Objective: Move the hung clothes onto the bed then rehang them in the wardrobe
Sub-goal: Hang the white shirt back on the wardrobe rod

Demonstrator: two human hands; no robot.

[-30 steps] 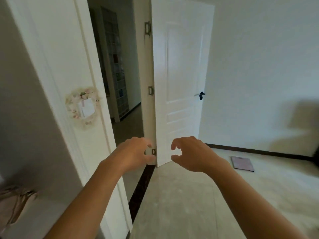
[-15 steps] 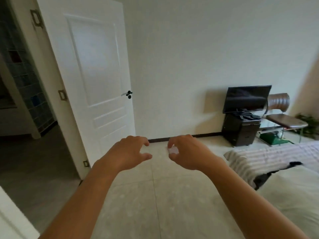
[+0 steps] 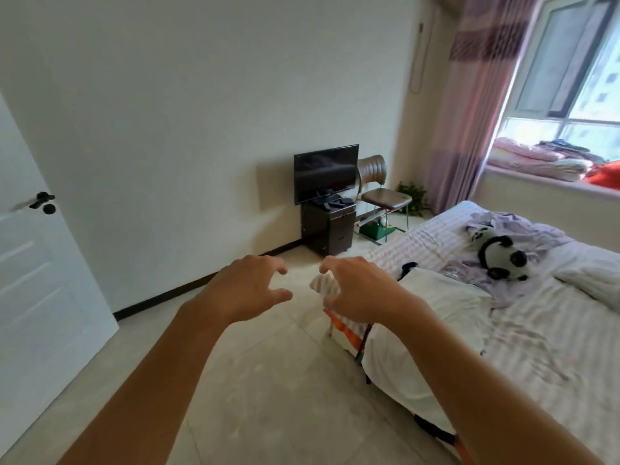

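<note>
The bed (image 3: pixel 543 337) with striped pale sheets fills the right side. White clothes (image 3: pixel 432 317) lie over its near corner, with an orange-and-white striped piece (image 3: pixel 345 333) hanging below them. My left hand (image 3: pixel 250 290) and my right hand (image 3: pixel 359 290) are held out side by side in front of me, above the floor just left of the bed corner. Both hold nothing, their fingers loosely curled. The wardrobe is out of view.
A white door (image 3: pixel 37 290) stands open at the left. A TV (image 3: pixel 325 172) on a dark cabinet (image 3: pixel 330 229) and a brown chair (image 3: pixel 379 193) stand by the far wall. A panda plush (image 3: pixel 500 256) lies on the bed. Folded bedding (image 3: pixel 536 162) sits on the window sill.
The view has swung right, away from the doorway and the wardrobe, and the bed has come into view. Both hands stay held out in front with nothing in them.
</note>
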